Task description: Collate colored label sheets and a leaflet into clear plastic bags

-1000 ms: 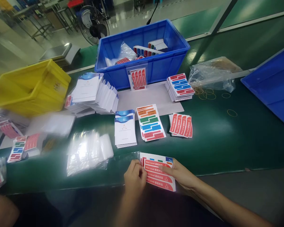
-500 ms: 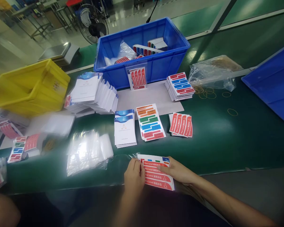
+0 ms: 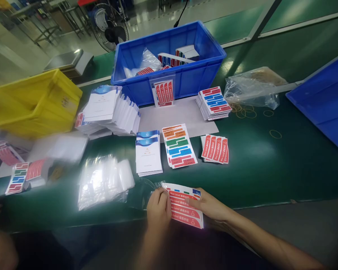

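Note:
My right hand grips a set of sticker sheets near the table's front edge, its thumb across the red "Max Level / Min Level" labels on top. At the set's left end, my left hand is closed on the opening of a clear plastic bag, its fingers against the sheets. Behind my hands lie a pile of white-and-blue booklets, a pile of multicolored sticker sheets and a small pile of red label sheets. Clear bags are stacked to the left.
A blue bin with packed sets stands at the back, a yellow bin at the left, another blue bin at the right. Booklets, banded sticker sheets and rubber bands lie around. Another person's arm shows at lower left.
The sticker sheets and my right hand have shifted slightly left, toward my left hand, so the sheets' left end sits deeper behind its fingers. The other person's fingers now show at the left edge.

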The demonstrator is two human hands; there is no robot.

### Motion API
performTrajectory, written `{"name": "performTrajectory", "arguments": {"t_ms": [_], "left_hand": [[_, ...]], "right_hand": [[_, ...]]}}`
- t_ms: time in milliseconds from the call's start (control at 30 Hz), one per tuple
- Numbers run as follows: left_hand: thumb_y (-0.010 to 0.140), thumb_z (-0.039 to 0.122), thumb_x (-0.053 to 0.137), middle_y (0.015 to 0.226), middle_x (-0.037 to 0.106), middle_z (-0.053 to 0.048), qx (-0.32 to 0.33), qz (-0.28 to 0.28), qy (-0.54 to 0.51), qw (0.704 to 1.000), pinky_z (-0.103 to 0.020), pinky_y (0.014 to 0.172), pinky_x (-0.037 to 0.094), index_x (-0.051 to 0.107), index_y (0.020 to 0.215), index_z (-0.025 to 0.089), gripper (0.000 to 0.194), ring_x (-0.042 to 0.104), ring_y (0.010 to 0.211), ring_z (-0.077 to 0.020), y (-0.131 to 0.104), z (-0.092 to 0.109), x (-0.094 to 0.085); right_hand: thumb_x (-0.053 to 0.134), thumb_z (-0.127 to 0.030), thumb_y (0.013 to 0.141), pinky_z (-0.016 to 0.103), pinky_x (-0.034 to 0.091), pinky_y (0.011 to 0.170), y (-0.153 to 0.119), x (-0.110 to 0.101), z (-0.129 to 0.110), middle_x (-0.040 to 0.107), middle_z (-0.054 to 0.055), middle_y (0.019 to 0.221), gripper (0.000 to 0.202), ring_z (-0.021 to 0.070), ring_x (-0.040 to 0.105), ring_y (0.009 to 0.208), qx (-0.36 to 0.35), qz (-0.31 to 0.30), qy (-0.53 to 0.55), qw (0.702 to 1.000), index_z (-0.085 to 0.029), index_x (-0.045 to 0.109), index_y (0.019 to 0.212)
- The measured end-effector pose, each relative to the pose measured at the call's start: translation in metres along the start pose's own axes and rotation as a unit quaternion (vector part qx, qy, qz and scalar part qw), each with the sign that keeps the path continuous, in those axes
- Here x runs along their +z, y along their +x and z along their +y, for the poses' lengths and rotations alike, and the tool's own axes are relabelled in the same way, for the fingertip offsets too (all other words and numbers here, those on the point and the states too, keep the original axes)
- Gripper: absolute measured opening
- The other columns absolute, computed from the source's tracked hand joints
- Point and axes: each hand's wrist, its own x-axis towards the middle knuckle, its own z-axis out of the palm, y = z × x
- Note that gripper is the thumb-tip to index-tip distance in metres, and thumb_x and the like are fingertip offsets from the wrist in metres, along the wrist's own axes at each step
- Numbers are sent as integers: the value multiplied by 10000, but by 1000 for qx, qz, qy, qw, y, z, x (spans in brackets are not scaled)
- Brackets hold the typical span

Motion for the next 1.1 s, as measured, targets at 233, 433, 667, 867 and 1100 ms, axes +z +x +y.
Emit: {"name": "performTrajectory", "arguments": {"t_ms": [233,433,667,867,1100], "left_hand": [[858,71,498,918,626,-65,-22,-5,-10,1000,-283,730,527,582,920,185,155,610,829,-165,2,1,-6],[863,88,508,867,634,-50,-11,-20,36,999,-280,691,523,584,934,188,144,608,780,-164,0,6,-8],[899,141,451,714,577,-3,-64,-90,6,994,-250,577,463,531,805,207,140,577,624,-135,-2,18,-21],[915,162,448,728,547,3,-151,-56,-104,982,-226,594,447,535,784,194,161,549,636,-106,1,22,-36],[880,95,466,710,535,-3,-58,-44,-127,989,-215,598,436,520,775,181,146,529,644,-108,2,29,-37]], "right_hand": [[719,-562,723,398,525,756,-1,1,-3,725,71,850,469,270,669,788,-15,-30,-44,998,-139,688,925],[730,-606,691,474,518,837,1,11,6,720,102,922,556,306,676,873,-10,31,63,997,-131,666,973],[616,-567,823,402,521,842,4,26,1,685,65,954,432,255,640,906,-80,43,-46,995,-169,619,993],[587,-593,829,377,516,832,-2,21,-22,684,50,891,460,228,647,844,-38,-21,-11,999,-175,632,1012],[439,-466,936,318,491,720,2,34,-29,660,44,797,387,197,588,763,-82,-3,-175,981,-150,596,777]]}}
